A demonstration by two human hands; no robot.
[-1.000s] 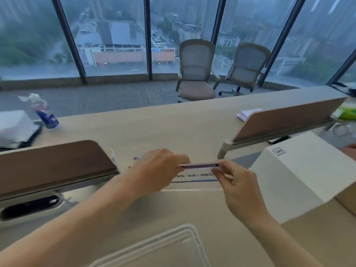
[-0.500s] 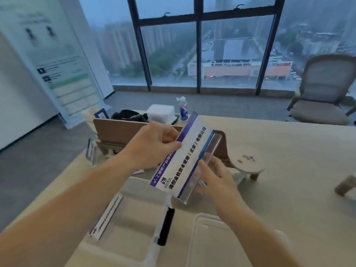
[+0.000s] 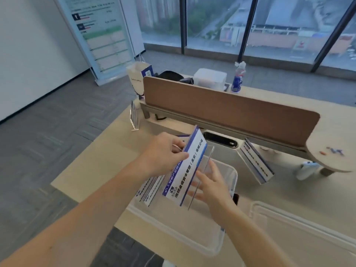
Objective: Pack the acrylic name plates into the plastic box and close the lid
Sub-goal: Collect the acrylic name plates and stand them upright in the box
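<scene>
An acrylic name plate [image 3: 185, 168] with a white and blue card hangs tilted over the clear plastic box [image 3: 223, 237]. My left hand [image 3: 163, 153] grips its upper left edge. My right hand [image 3: 210, 185] rests flat against its clear back face, fingers spread. Another name plate [image 3: 147, 190] leans inside the box at its left side. The box lid [image 3: 300, 228] lies flat to the right of the box. Two more plates stand on the desk: one [image 3: 255, 163] to the right of the box, one [image 3: 134, 117] at the far left corner.
A brown desk divider [image 3: 231, 110] runs behind the box, with a cable slot [image 3: 221, 140] under it. Beyond it stand a spray bottle [image 3: 238, 78], a white container [image 3: 211, 78] and a paper bag [image 3: 139, 78]. The desk's left edge drops to grey carpet.
The view has swung left and down from the far desk to the box. The plate, lifted from the desk with both hands, has come lower over the open box.
</scene>
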